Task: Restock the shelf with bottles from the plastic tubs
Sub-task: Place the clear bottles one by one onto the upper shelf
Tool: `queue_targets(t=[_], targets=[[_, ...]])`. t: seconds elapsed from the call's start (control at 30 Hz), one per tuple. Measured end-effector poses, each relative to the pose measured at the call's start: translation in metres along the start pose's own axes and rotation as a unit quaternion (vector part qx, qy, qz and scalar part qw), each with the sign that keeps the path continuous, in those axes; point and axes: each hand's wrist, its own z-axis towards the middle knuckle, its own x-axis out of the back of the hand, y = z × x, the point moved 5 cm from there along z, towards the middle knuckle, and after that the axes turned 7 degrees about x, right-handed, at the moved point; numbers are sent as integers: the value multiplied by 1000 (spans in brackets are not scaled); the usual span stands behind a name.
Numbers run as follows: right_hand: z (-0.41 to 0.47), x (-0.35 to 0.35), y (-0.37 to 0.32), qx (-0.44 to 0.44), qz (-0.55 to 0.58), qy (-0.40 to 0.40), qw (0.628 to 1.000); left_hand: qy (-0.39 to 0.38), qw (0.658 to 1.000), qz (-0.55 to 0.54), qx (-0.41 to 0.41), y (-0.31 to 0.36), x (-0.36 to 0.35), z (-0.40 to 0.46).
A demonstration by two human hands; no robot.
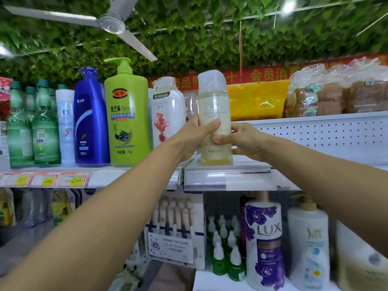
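Both the left hand point(195, 135) and the right hand point(241, 141) grip the pale yellow bottle point(215, 122), fingers curled around its lower half; it stands upright at the shelf point(231, 175) front edge, beside the white bottle point(168, 114).

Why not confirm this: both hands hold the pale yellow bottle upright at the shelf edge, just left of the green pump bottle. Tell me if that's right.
Not quite. In the head view the left hand and right hand hold the pale yellow bottle upright at the shelf edge, but it is to the right of the green pump bottle, with a white bottle between them.
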Motion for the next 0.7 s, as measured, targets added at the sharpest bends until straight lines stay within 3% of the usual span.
queue_targets(t=[0.27, 0.47, 0.7], targets=[[17, 7, 1, -22, -119, -23, 992, 14, 999, 33, 2, -19, -9, -2], [38, 13, 14, -42, -126, -12, 991, 22, 990, -90, 104, -20, -9, 16], [68, 15, 26, -94, -126, -11, 988, 76, 962, -212, 154, -28, -11, 51]])
